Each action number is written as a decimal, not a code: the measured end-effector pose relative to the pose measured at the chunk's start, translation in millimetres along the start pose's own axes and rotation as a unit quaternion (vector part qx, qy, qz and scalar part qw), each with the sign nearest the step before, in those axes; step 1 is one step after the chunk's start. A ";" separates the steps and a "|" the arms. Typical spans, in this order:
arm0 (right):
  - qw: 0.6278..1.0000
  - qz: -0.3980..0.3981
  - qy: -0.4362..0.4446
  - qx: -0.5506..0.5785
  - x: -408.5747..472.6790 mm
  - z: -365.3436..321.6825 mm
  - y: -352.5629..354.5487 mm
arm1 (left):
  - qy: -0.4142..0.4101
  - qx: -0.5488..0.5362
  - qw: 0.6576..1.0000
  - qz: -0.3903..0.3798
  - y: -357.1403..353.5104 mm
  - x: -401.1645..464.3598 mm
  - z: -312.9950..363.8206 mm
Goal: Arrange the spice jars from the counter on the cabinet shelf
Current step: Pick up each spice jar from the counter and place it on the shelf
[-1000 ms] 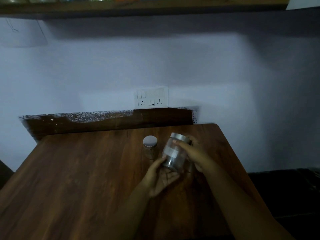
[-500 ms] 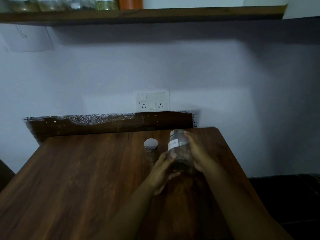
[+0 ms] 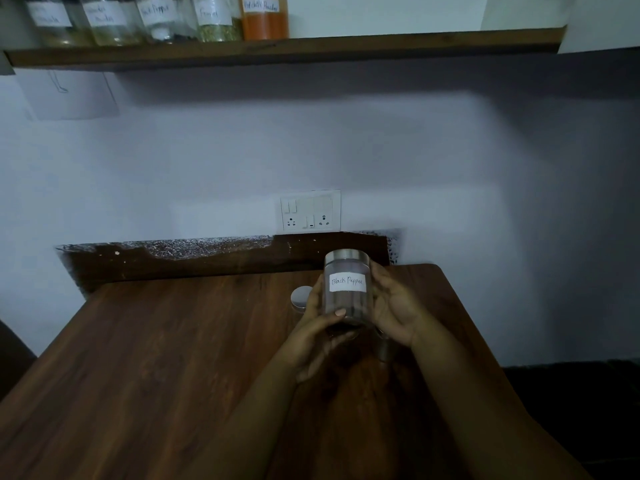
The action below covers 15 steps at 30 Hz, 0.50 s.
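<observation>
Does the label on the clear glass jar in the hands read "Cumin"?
No, the white label on the clear glass jar with the silver lid reads "Black Pepper".

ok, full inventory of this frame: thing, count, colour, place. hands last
Black Pepper jar: 1, clear glass, silver lid, white label, held upright above the table.
second jar: 1, silver lid, on the table, partly hidden behind the left hand.
third jar: 1, clear, mostly hidden under the right hand; contents cannot be told.
shelf jars: 5 in view, clear with white labels, one orange, in a row at the left of the shelf.
shelf: 1, dark wood, on the wall at top.
table: 1, brown wood, against the wall.
switch panel: 1, white, on the wall above the table.
paper sheet: 1, white, on the wall under the shelf.
left hand: holds the jar's base.
right hand: holds the jar's side.
</observation>
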State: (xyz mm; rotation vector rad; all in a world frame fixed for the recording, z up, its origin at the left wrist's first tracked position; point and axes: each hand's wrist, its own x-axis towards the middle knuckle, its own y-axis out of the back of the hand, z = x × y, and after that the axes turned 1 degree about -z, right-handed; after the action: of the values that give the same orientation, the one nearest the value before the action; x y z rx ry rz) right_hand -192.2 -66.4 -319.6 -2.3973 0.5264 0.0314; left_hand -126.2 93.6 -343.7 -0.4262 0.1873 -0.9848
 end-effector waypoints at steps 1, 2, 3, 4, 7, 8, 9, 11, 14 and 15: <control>1.000 -0.004 0.009 -0.005 -0.2 -0.2 -0.1 | 0.000 -0.002 1.000 0.000 -0.2 0.3 2.0; 1.000 -0.009 0.015 -0.007 -0.7 -0.3 -0.2 | 0.002 -0.004 1.000 -0.002 -0.8 0.8 3.8; 1.000 -0.014 0.019 -0.008 -1.0 -0.5 -0.5 | 0.001 -0.001 1.000 -0.008 -0.6 1.7 5.0; 1.000 -0.018 0.023 -0.009 -1.6 -1.3 -0.6 | -0.003 0.000 1.000 -0.012 -0.5 2.8 5.7; 0.999 -0.026 0.029 -0.037 -4.4 -3.9 -4.8 | -0.013 -0.012 1.000 0.018 -2.5 4.8 9.1; 0.997 -0.029 0.032 -0.066 -6.1 -3.7 -6.1 | -0.012 -0.023 0.999 0.041 -3.8 5.3 11.7; 0.993 -0.033 0.035 -0.105 -8.1 -2.9 -7.3 | -0.014 -0.031 0.997 0.063 -4.2 6.0 13.9; 0.983 -0.049 0.049 -0.172 -9.6 -1.6 -9.2 | -0.032 -0.021 0.996 0.086 -4.7 8.0 18.6; 0.972 -0.091 0.085 -0.197 -9.1 -8.7 -17.0 | -0.065 0.017 0.995 0.069 -7.1 10.0 31.9; 0.969 -0.105 0.095 -0.201 -9.3 -13.5 -21.8 | -0.074 0.028 0.995 0.063 -7.1 10.6 38.3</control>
State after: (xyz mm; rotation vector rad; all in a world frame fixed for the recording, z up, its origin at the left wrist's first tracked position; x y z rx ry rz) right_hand -194.0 -56.4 -294.3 -2.8612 0.3768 -0.2056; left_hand -112.8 91.4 -305.7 -0.4283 0.0526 -0.8293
